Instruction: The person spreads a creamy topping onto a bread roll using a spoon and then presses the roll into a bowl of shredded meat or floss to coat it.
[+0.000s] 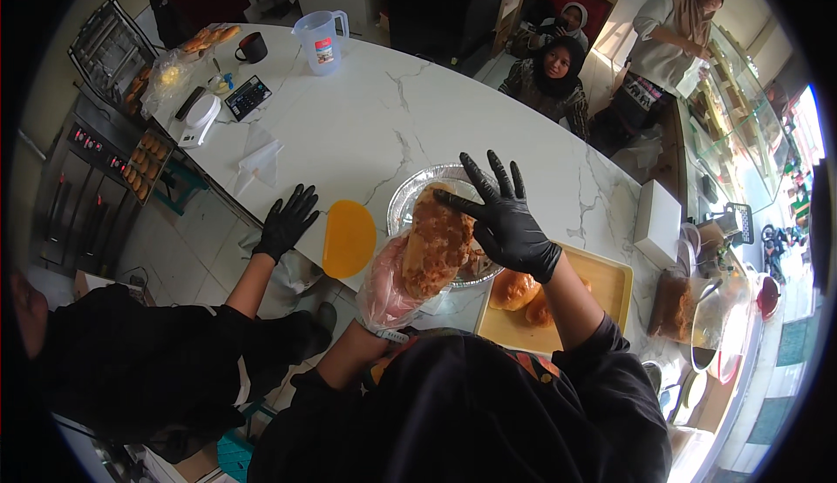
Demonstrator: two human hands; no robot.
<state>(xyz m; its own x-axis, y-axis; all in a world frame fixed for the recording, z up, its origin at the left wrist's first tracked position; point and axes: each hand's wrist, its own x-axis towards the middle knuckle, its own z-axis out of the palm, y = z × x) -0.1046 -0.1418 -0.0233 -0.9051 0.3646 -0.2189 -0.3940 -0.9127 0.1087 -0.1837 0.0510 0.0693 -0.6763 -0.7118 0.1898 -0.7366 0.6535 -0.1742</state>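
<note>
My left hand [394, 284], in a clear plastic glove, grips a long bread roll [433, 243] with a brown, crumbly-looking coating. It tilts the roll over a round foil tray [399, 207]. In a black glove, my right hand [510, 221] has its fingers spread, one of them touching the roll's upper end. Brown food [478, 265] shows in the foil tray, partly hidden by the roll and hand. Under my right forearm, a yellow tray [615, 295] bears glossy buns [514, 289]. A yellow dough scraper [349, 239] lies left of my left hand.
A co-worker's black-gloved hand [288, 221] rests at the table's left edge. On the marble table [349, 125] stand a jug [321, 43], calculator [248, 98], white scale [200, 121] and dark mug [252, 47]. A white box [658, 221] stands right; people [558, 73] are beyond.
</note>
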